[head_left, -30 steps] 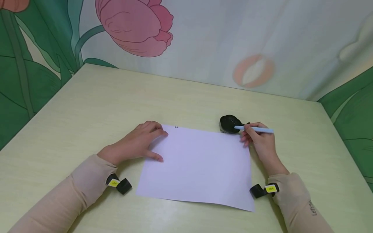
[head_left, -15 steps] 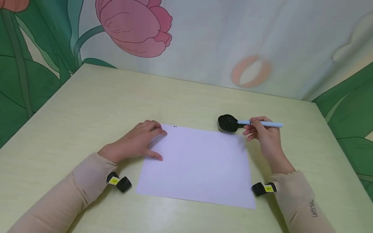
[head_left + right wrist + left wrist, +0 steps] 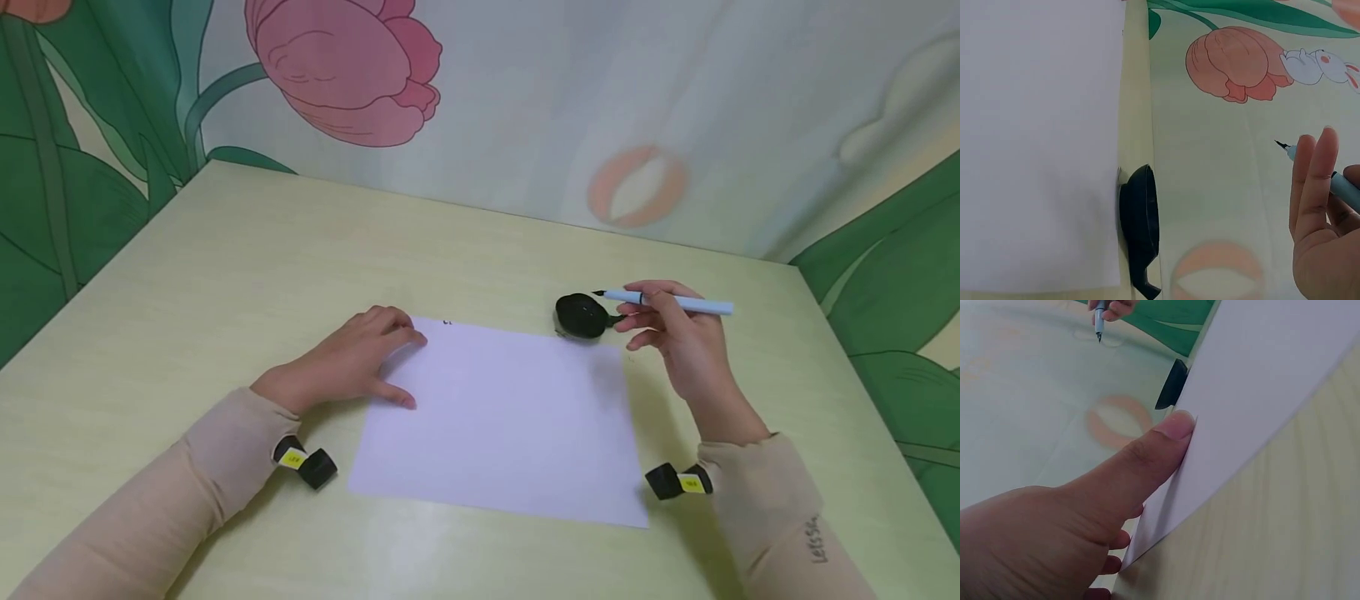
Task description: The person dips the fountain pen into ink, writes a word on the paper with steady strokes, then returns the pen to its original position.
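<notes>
My left hand rests on the left side of a white sheet of paper, thumb and fingers spread over its edge. In the left wrist view, its thumb lies along the paper. My right hand pinches a light blue brush pen, held nearly level above the table. The dark pointed tip points left, past the back of a small black dish. In the right wrist view, this dish shows a short bent handle beside the sheet's far edge.
Small black marks show at the sheet's top edge near my left hand. The pale wooden table runs back to a wall covering printed with flowers and leaves. A black wrist camera sits below each hand.
My right hand has risen and moved away from me, taking the brush pen off the black dish, so its dark tip now shows behind it. The left hand stays on the paper.
</notes>
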Demonstrator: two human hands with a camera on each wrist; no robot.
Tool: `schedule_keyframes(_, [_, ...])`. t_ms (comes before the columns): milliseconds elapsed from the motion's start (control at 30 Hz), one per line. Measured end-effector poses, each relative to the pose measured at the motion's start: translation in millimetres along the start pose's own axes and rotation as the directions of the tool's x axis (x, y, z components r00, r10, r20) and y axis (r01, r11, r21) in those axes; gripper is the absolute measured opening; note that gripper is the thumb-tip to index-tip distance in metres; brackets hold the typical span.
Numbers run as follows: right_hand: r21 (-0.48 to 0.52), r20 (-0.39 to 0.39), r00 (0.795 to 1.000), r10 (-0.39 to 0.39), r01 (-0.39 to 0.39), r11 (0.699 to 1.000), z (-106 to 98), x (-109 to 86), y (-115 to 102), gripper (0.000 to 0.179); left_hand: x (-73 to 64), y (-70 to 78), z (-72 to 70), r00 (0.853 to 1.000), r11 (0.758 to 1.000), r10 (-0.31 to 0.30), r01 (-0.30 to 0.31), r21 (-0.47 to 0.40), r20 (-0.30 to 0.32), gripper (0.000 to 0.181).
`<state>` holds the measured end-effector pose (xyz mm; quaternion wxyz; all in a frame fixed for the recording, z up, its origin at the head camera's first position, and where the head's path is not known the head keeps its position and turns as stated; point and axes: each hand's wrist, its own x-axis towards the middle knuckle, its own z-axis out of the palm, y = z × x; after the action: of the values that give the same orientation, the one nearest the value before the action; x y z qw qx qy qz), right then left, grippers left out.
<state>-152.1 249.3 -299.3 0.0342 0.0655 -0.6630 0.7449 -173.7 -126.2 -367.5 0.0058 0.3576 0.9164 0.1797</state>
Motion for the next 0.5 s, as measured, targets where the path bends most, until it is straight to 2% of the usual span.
schedule_keyframes(233, [0.013,0.001,1.0,-0.003,0.003,1.0,27.9,-2.7,-1.3,0.003,-0.3,-1.5,1.3,1.0,1.0,0.003,-0.003,0.003,0.0,0.077])
schedule_keyframes(500, [0.021,-0.062,0.998,0.001,0.0,1.0,61.5,-10.4,8.9,0.014,0.0,-2.8,1.1,1.0,1.0,0.001,-0.001,-0.002,-0.004,0.077])
